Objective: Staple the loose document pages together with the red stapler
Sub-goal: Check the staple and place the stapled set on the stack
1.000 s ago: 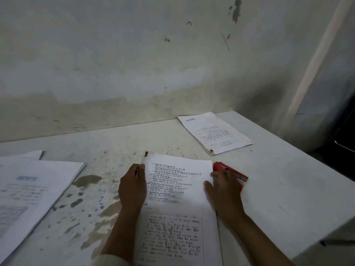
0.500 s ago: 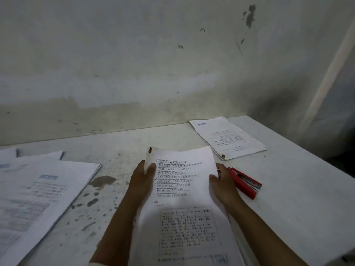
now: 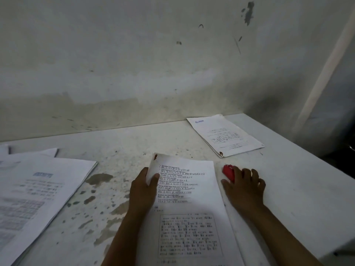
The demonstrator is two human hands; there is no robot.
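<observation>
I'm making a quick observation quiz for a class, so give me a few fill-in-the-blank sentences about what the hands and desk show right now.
1. The left hand holds the printed pages by their ____ edge.
2. The right hand lies over a stapler coloured ____.
3. A separate stapled sheet set lies in the far ____ corner of the table.
4. The spread paper pile lies on the ____ side of the table.

Missing words: left; red; right; left

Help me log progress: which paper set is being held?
The middle set of pages, gripped by the left hand; the other two sets lie untouched.
</observation>
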